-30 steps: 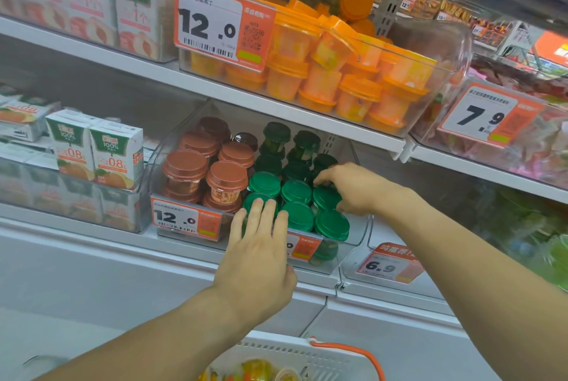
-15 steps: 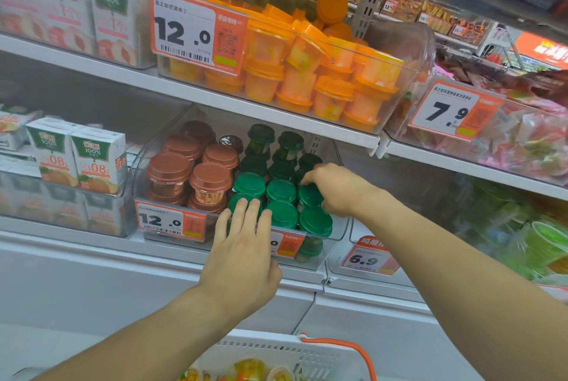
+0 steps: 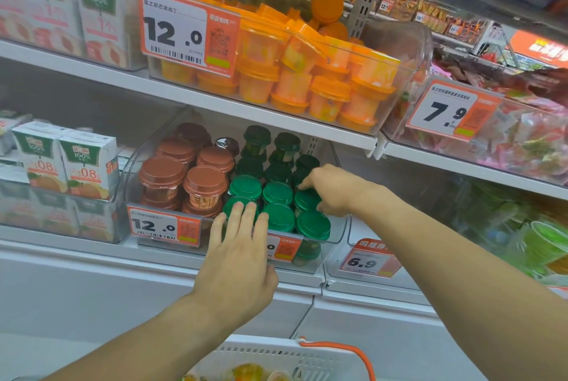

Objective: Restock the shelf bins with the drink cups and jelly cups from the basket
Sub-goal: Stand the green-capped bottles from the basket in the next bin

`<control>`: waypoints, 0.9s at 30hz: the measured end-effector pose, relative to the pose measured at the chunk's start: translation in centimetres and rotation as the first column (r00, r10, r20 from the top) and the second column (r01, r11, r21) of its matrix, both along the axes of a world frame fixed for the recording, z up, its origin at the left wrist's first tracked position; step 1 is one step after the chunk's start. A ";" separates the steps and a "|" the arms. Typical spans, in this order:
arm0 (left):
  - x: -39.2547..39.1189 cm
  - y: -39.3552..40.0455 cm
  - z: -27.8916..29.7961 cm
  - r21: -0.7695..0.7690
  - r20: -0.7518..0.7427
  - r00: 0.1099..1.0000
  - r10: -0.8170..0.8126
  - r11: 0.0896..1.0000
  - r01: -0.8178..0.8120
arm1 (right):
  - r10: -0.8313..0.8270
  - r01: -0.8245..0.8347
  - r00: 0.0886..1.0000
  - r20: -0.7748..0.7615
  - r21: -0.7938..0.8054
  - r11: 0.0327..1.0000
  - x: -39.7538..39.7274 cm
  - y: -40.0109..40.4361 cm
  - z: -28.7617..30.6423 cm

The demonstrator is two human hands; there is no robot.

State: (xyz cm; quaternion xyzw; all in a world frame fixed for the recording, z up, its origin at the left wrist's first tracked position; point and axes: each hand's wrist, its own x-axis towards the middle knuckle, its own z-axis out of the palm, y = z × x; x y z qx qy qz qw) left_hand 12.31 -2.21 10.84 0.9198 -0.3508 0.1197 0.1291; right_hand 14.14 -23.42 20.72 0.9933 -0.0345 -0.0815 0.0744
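Beside the "12.0" tag (image 3: 164, 227), your left hand (image 3: 238, 260) lies flat and empty on the bin (image 3: 336, 231) front. Your right hand (image 3: 333, 188) pinches one green-lidded cup (image 3: 307, 199); six brown lids (image 3: 162, 171) show.

Bright even store light, soft shadows under shelves, edges blurred w/ wide-angle bend, centre sharp

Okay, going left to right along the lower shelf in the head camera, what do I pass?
Juice cartons → brown-lidded cups → green-lidded cups → right hand → 6.9 price tag → green jelly cups.
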 end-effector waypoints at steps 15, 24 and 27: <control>-1.3 -0.1 0.9 -0.346 0.112 0.983 -0.145 0.922 0.175 | -0.010 -0.150 0.739 0.673 0.179 0.972 -8.5 1.6 -0.6; -8.5 -2.3 -6.8 0.165 -0.485 0.813 -0.322 0.880 0.446 | -0.706 -0.069 0.520 0.481 0.847 0.527 -20.8 3.6 -18.7; -9.9 -2.8 -11.9 0.346 -0.562 0.812 -0.157 0.847 0.403 | -0.752 0.255 0.608 0.257 0.834 0.490 -25.7 2.7 -26.1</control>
